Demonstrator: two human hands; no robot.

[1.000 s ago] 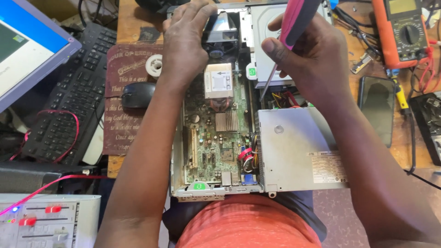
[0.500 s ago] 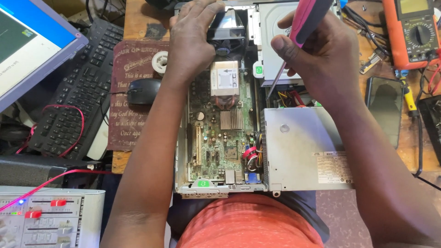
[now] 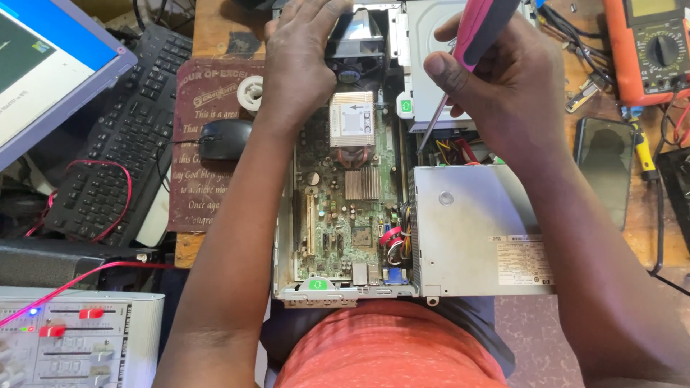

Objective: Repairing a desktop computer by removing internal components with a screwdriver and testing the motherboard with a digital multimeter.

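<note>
Bench: wooden desk (image 3: 215, 29), cluttered.
Centre: open computer case (image 3: 352, 287).
Nine o'clock: black keyboard (image 3: 122, 151), mouse (image 3: 224, 139) on maroon printed mat (image 3: 205, 194).
Two o'clock: orange multimeter (image 3: 650, 50).
Three o'clock: dark phone (image 3: 606, 169).

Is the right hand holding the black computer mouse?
No. The right hand grips a pink-handled screwdriver over the open computer case, while the black mouse lies untouched on the desk.
</note>
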